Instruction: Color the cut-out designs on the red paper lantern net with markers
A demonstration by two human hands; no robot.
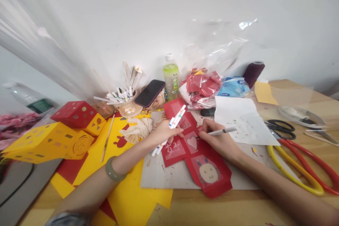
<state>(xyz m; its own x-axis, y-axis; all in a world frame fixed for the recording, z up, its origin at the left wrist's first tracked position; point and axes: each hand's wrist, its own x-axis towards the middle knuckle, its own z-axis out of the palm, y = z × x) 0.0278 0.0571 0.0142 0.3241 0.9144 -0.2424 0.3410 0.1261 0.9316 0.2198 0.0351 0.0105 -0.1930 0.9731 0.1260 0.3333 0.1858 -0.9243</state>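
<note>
My left hand (162, 133) is closed around several white markers (178, 117) with coloured bands, their ends poking out above and below it. Beneath both hands lies a flat red paper cutout (181, 160), shaped like an unfolded box. On its panels are white characters, a heart (192, 143) and a smiling round face (209, 173). My right hand (215, 136) pinches a white and grey pen (224, 131) over the cutout near the heart; its tip is hidden by the fingers. A green bangle circles my left wrist.
Yellow paper (132, 197) spreads at left beside decorated yellow (39, 141) and red (75, 113) boxes. Behind stand a marker basket (127, 107), a phone (150, 93) and a drink bottle (171, 77). At right are a white sheet (238, 116), black scissors (282, 129) and large red-and-yellow-handled shears (308, 162).
</note>
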